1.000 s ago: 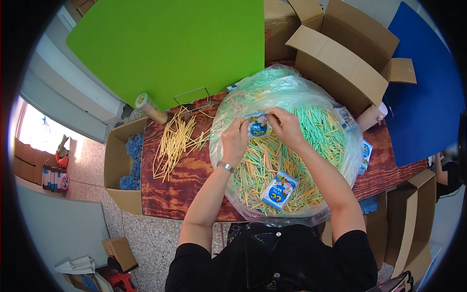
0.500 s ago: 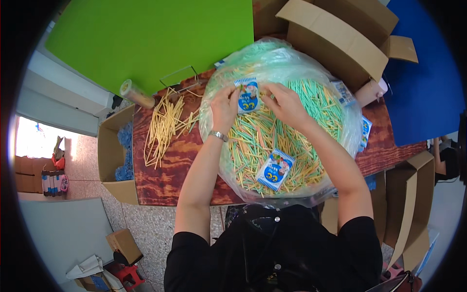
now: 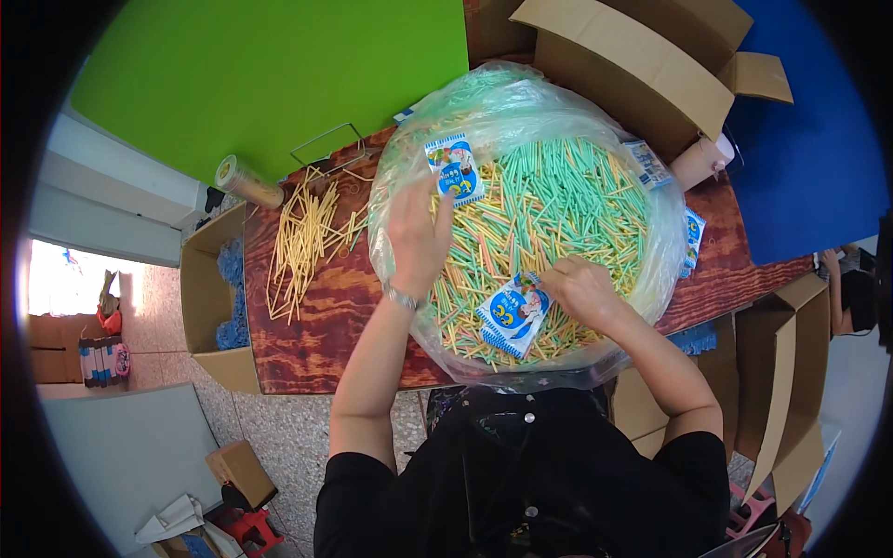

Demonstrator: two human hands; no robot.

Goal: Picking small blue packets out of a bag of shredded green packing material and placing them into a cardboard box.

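Observation:
A large clear plastic bag [image 3: 665, 265] stands open before me, full of thin pastel sticks [image 3: 567, 191] in green, yellow and pink. On its far left part lies a blue-and-white printed packet [image 3: 454, 170]. My left hand [image 3: 417, 232] is beside that packet's lower edge, slightly blurred, thumb apart from the stretched fingers. Nearer to me, a second blue-and-white packet [image 3: 513, 314] rests tilted on the sticks. My right hand [image 3: 584, 290] pinches its upper right corner, with the fingertips partly hidden.
Loose yellow sticks [image 3: 307, 232] lie on the reddish wooden table [image 3: 358, 312] at left, near a clear cylindrical container [image 3: 249, 181]. Open cardboard boxes [image 3: 633, 70] stand at the far right, beside a pink bottle-like object [image 3: 704, 162]. Another packet [image 3: 692, 244] lies right of the bag.
My right hand has come from beside the far packet toward me and taken the near packet's corner, tilting it. My left hand has drawn back from the far packet, which stays in place.

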